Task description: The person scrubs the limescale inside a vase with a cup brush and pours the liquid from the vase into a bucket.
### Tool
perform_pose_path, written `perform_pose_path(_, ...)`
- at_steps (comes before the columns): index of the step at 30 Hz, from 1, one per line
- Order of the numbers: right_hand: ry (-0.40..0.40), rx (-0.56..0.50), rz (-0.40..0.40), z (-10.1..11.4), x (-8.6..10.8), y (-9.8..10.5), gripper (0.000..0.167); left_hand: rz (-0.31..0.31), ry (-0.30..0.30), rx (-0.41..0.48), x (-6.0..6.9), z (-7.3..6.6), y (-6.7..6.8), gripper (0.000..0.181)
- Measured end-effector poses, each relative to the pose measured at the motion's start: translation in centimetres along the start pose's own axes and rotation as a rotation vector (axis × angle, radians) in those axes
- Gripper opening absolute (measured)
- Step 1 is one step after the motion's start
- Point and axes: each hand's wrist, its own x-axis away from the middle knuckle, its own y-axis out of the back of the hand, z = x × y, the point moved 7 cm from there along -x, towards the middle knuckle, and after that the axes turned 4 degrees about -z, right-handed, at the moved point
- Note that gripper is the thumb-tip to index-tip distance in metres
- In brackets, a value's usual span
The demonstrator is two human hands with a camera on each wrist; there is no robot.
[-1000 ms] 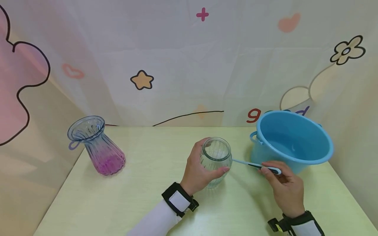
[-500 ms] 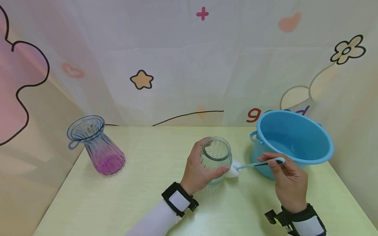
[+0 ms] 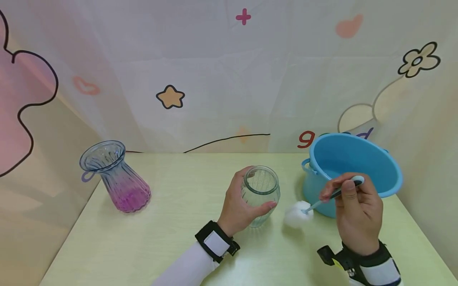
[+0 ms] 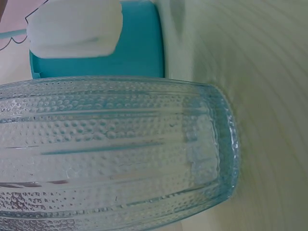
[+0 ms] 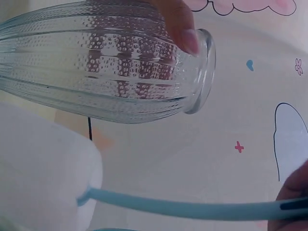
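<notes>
My left hand (image 3: 243, 204) grips a clear ribbed glass jar (image 3: 262, 198) around its body, thumb across the front. The jar's mouth faces up, and its dotted glass (image 4: 115, 144) fills much of the left wrist view. In my right hand (image 3: 358, 212) is the handle of a sponge bottle brush (image 3: 298, 214), pinched between thumb and fingers. The brush's white sponge head (image 5: 45, 168) hangs down to the right of the jar, apart from it in the head view. A light blue stem (image 5: 192, 209) joins the head to the dark-inlaid handle.
A blue bucket (image 3: 316, 186) with a side handle stands at the right, just behind my right hand. At the left stands a flared glass vase (image 3: 129, 186), blue above and pink below. Both are on the pale table (image 3: 186, 190), with a printed cloth (image 3: 214, 59) behind.
The brush head, hidden behind the jar a second ago, has come out to its right. My right hand has moved right and up with the brush; my left hand keeps hold of the jar.
</notes>
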Motion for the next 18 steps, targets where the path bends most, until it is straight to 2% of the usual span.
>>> perform_pose_path(4, 0.004, -0.026, -0.027, -0.2, -0.4, -0.5, 0.025, -0.001, 0.000, 0.004, 0.0, 0.0, 0.0, 0.090)
perform_pose_path(9, 0.023, -0.100, -0.011, -0.1, -0.8, -1.1, 0.032, -0.003, -0.005, -0.004, 0.0, 0.1, 0.0, 0.090)
perform_pose_path(14, -0.049, -0.195, 0.017, -0.1, -1.3, -1.5, 0.045, -0.007, -0.009, -0.012, 0.0, 0.3, 0.0, 0.090)
perform_pose_path(18, -0.101, -0.245, 0.032, 0.2, -1.6, -1.9, 0.047, -0.006, -0.007, -0.009, 0.1, 0.3, 0.0, 0.090)
